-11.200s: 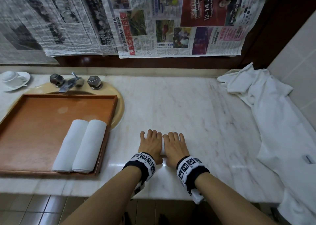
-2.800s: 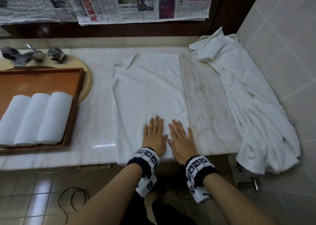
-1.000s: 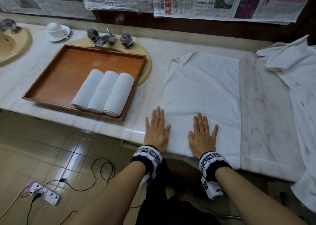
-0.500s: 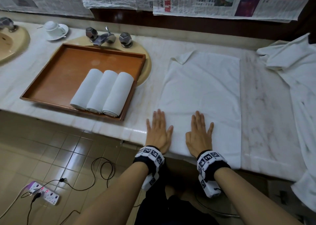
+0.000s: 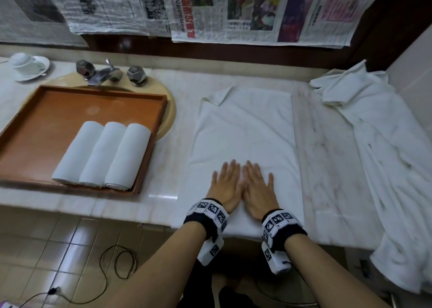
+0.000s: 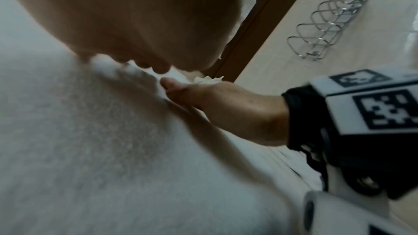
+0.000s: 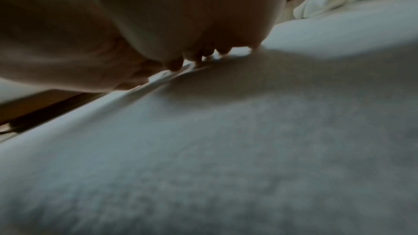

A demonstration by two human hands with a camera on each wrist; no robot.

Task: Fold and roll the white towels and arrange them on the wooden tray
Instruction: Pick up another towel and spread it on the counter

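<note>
A white towel [image 5: 245, 132] lies spread flat on the marble counter [image 5: 327, 167], its far left corner turned over. My left hand [image 5: 225, 183] and right hand [image 5: 257, 186] press flat on its near end, side by side, fingers straight. The wrist views show the towel [image 6: 101, 149] [image 7: 226, 149] close under each palm, with my left hand [image 6: 140, 24] and right hand [image 7: 192, 15] lying on it. Three rolled white towels [image 5: 102, 155] lie side by side at the right of the wooden tray [image 5: 35, 120], which sits over a sink at the left.
A heap of loose white towels [image 5: 385, 155] drapes over the counter's right end by the tiled wall. A faucet [image 5: 105, 73] stands behind the tray, a cup and saucer [image 5: 28, 64] at far left. Newspapers [image 5: 210, 10] hang on the back wall. Cables lie on the floor.
My two hands have slid together toward the towel's middle and now lie side by side, touching. The view has shifted right and tilted.
</note>
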